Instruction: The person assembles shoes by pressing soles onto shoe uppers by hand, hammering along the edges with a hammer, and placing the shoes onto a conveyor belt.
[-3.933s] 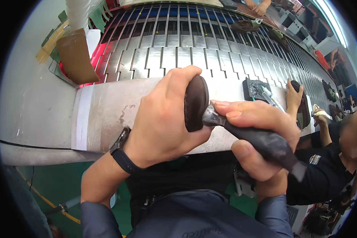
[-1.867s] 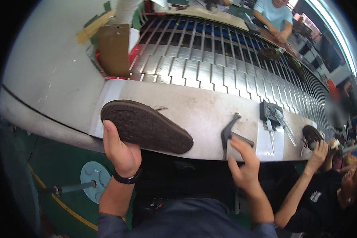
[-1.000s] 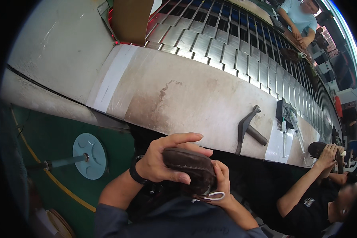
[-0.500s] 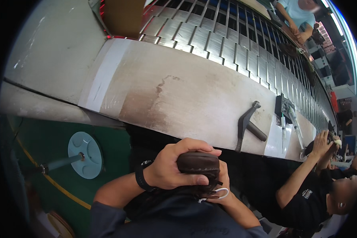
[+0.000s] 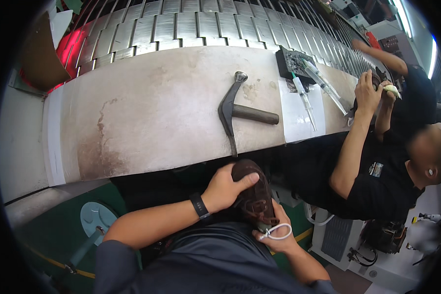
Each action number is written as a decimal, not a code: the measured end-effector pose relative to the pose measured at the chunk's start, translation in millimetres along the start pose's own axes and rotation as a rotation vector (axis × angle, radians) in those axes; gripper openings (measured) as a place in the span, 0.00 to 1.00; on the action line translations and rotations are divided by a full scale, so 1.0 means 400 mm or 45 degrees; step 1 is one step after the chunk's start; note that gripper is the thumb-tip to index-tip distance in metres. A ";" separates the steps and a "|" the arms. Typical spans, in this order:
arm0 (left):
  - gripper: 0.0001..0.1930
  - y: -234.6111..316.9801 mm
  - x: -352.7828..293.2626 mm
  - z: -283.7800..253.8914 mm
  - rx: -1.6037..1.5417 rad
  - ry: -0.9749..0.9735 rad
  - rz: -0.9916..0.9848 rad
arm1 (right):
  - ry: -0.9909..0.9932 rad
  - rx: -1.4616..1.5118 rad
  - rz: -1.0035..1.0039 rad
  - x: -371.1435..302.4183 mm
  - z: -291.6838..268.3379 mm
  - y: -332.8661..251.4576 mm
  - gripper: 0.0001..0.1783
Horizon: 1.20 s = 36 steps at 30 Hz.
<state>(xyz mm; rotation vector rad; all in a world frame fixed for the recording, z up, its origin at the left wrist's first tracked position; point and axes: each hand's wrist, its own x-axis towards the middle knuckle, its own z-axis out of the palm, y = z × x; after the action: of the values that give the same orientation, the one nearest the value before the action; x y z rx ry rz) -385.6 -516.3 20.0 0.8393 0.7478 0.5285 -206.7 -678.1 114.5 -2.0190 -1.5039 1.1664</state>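
A dark brown leather shoe [image 5: 256,198] is held in front of my body, just below the table's near edge, toe pointing away from me. My left hand [image 5: 223,188] is closed around the toe, thumb lying across the top. At the heel end my right hand [image 5: 283,232] grips the shoe from the right side; part of its fingers is hidden. A white cord loop [image 5: 289,227] sticks out by the right hand. On the table beyond the shoe lies a hammer [image 5: 255,113] with a dark curved head and a wooden handle.
Two syringes [image 5: 305,104] lean on a black block [image 5: 291,67] beside white paper [image 5: 291,125] on the worn table [image 5: 157,108]. A metal slat conveyor [image 5: 181,27] runs behind. A co-worker [image 5: 367,161] at right handles a dark shoe. A cardboard piece [image 5: 44,54] stands far left.
My view has swung right, so table and hammer appear further left. The shoe has been turned from toe-on to showing its upper and lacing area. Both hands still hold it.
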 end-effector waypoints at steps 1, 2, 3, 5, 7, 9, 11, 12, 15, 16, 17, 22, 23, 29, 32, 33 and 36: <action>0.26 -0.001 0.024 0.001 -0.096 0.051 -0.035 | 0.001 0.005 0.003 0.007 0.005 0.011 0.62; 0.26 -0.013 0.049 0.002 0.008 0.140 0.015 | 0.000 0.132 0.047 0.018 0.014 0.028 0.61; 0.27 -0.021 0.043 0.008 -0.003 0.137 0.062 | -0.013 0.259 0.087 0.037 0.013 0.030 0.60; 0.27 -0.037 0.044 0.023 -0.012 0.144 0.102 | -0.028 0.118 0.060 0.058 -0.038 0.022 0.59; 0.30 -0.039 0.040 0.044 -0.310 0.077 0.034 | -0.025 -0.112 0.026 0.070 -0.105 0.001 0.58; 0.32 -0.055 0.042 0.071 -0.347 0.139 0.079 | -0.121 -0.300 -0.051 0.124 -0.194 -0.032 0.58; 0.37 -0.084 0.044 0.092 -0.410 0.195 0.123 | -0.201 -0.499 -0.189 0.186 -0.272 -0.032 0.55; 0.37 -0.107 0.060 0.106 -0.402 0.193 0.123 | -0.231 -0.603 -0.263 0.223 -0.311 -0.023 0.53; 0.41 -0.170 0.099 0.156 -0.528 0.207 0.218 | -0.272 -0.834 -0.526 0.337 -0.413 -0.009 0.48; 0.41 -0.173 0.096 0.158 -0.524 0.212 0.212 | -0.298 -0.901 -0.551 0.349 -0.423 -0.012 0.47; 0.41 -0.176 0.101 0.153 -0.494 0.201 0.225 | -0.302 -0.894 -0.552 0.344 -0.415 -0.005 0.47; 0.34 -0.101 0.056 0.099 -0.231 0.197 0.166 | -0.079 -0.709 -0.532 0.267 -0.312 0.068 0.49; 0.32 -0.061 0.019 0.093 -0.048 0.203 0.220 | -0.049 -0.595 -0.550 0.241 -0.285 0.084 0.53; 0.33 0.140 -0.141 0.063 0.435 0.052 0.513 | -0.170 0.173 -0.502 0.134 -0.102 0.138 0.62; 0.42 0.177 -0.171 0.059 0.640 0.107 0.781 | -0.215 0.475 -0.429 0.114 -0.001 0.110 0.62; 0.47 0.185 -0.180 0.058 0.642 0.161 0.847 | -0.267 0.465 -0.438 0.120 0.002 0.079 0.62; 0.59 0.199 -0.198 0.039 0.644 0.225 0.936 | -0.248 0.424 -0.489 0.138 0.037 0.061 0.62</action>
<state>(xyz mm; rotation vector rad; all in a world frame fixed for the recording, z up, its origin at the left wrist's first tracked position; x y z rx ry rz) -433.7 -531.9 121.4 1.5729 0.7323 1.1028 -198.3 -639.4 66.7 -1.3621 -1.5732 1.3667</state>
